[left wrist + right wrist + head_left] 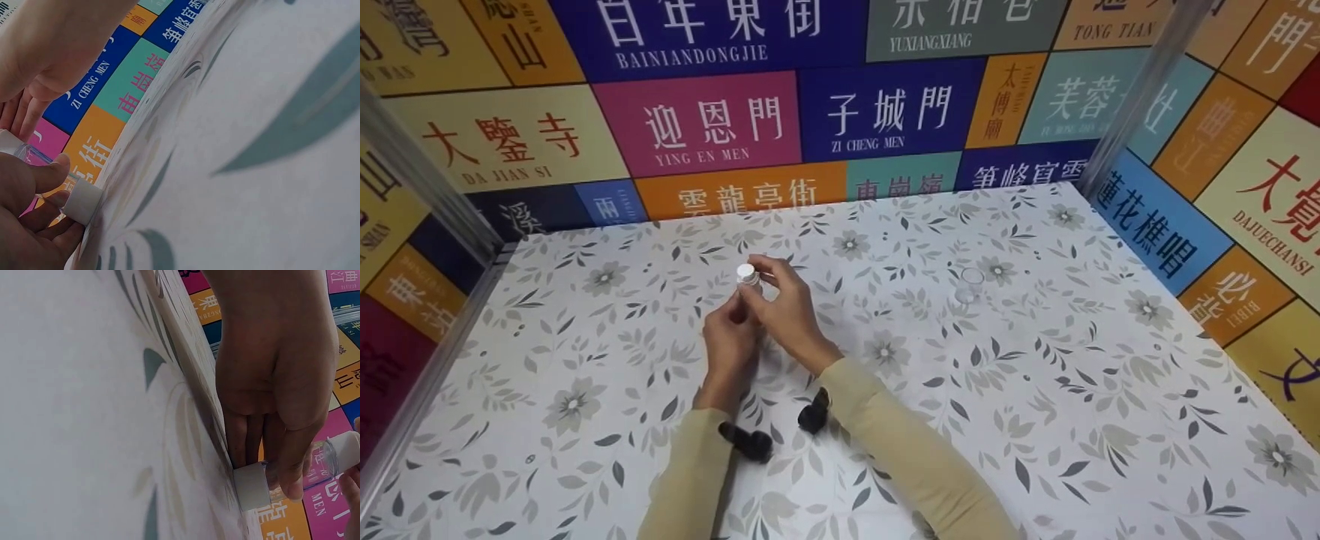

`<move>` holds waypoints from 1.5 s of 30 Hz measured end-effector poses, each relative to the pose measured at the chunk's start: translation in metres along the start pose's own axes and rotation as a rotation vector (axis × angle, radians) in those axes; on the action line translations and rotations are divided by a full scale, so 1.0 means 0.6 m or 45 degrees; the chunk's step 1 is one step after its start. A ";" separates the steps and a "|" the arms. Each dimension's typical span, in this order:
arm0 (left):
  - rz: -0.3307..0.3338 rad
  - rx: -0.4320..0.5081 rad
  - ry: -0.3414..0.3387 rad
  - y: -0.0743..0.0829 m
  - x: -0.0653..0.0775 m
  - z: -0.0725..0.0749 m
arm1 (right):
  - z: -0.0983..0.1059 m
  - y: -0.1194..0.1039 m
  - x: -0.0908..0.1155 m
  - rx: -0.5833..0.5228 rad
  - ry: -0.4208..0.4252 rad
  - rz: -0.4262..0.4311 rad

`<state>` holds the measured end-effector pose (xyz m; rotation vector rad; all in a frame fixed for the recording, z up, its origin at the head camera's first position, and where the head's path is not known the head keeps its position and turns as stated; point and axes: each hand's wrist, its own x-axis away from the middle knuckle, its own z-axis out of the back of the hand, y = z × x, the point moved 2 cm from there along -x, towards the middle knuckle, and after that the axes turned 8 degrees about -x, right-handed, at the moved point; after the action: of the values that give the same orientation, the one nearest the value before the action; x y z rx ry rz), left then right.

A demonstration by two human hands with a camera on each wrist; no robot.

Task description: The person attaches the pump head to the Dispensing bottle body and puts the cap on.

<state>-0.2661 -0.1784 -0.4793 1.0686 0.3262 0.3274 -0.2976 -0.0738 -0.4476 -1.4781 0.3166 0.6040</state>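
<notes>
A small clear bottle [321, 462] stands upright on the table with a white base [84, 201] and a white cap [745, 271] on top. My left hand [730, 334] grips the bottle low down, thumb and fingers round the clear body just above the base. At the top, my right hand [789, 304] pinches the white cap between thumb and finger. In the right wrist view only fingertips of the right hand show at the edge, while the left hand fills the middle. Both hands partly cover the clear body in the head view.
To the right on the patterned white tabletop [1035, 420] stands a clear cup [970, 286]. Colourful printed panels [697, 124] rise behind the table and along its sides. A black wrist-camera mount [746, 441] sits at the left sleeve, another [812, 414] at the right.
</notes>
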 end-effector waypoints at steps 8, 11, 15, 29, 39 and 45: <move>-0.018 0.039 0.019 0.001 0.000 0.000 | -0.003 0.000 -0.001 0.016 0.004 0.049; -0.018 0.033 0.023 0.000 0.000 0.000 | -0.004 0.001 -0.002 0.027 0.012 0.057; -0.064 -0.008 0.053 0.001 -0.001 0.001 | -0.005 0.001 -0.001 0.001 0.017 0.058; -0.055 -0.026 0.017 0.000 -0.001 0.000 | 0.000 0.003 -0.001 0.017 0.006 0.019; -0.038 0.029 0.012 -0.002 -0.001 -0.001 | -0.001 0.001 -0.002 0.032 -0.037 0.038; -0.025 0.029 0.013 -0.001 0.002 -0.001 | 0.001 0.000 -0.001 0.052 -0.030 0.042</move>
<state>-0.2654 -0.1779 -0.4800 1.0856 0.3500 0.3121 -0.2983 -0.0734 -0.4469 -1.4278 0.3340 0.6370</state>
